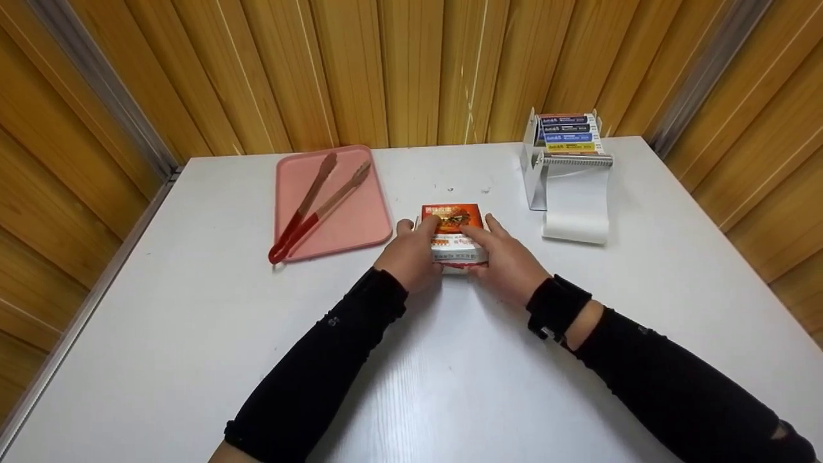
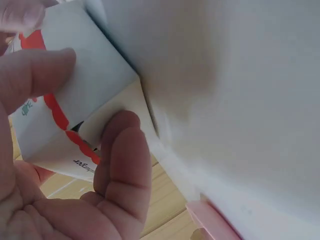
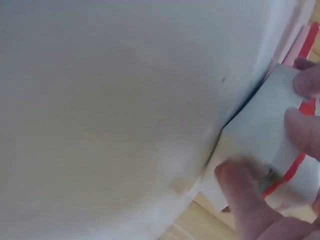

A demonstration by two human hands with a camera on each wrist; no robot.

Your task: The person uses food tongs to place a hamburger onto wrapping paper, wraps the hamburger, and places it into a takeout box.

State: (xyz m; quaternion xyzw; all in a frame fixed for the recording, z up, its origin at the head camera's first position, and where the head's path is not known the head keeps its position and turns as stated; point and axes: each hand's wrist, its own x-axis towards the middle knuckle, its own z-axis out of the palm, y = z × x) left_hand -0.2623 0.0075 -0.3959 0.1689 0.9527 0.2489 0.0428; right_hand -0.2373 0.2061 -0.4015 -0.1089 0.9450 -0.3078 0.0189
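A small burger box [image 1: 452, 211] with a burger picture on its red and orange lid stands on the white table, in the middle of the head view. My left hand [image 1: 411, 257] grips its left side, and my right hand [image 1: 512, 265] holds the right side. In the left wrist view, the thumb and curled fingers press the white walls of the box [image 2: 100, 55] beside a red scalloped band. From the right wrist, fingers also show against the carton [image 3: 255, 115]. The inside of the box is hidden.
On the left lies a pink tray [image 1: 357, 222] with red-handled tongs [image 1: 310, 223] across it, spread apart. At the back right, a white stand [image 1: 531, 167] holds several coloured boxes [image 1: 568, 137], with a curled white sheet [image 1: 577, 199] in front. A wood-look wall [image 1: 411, 77] closes the back.
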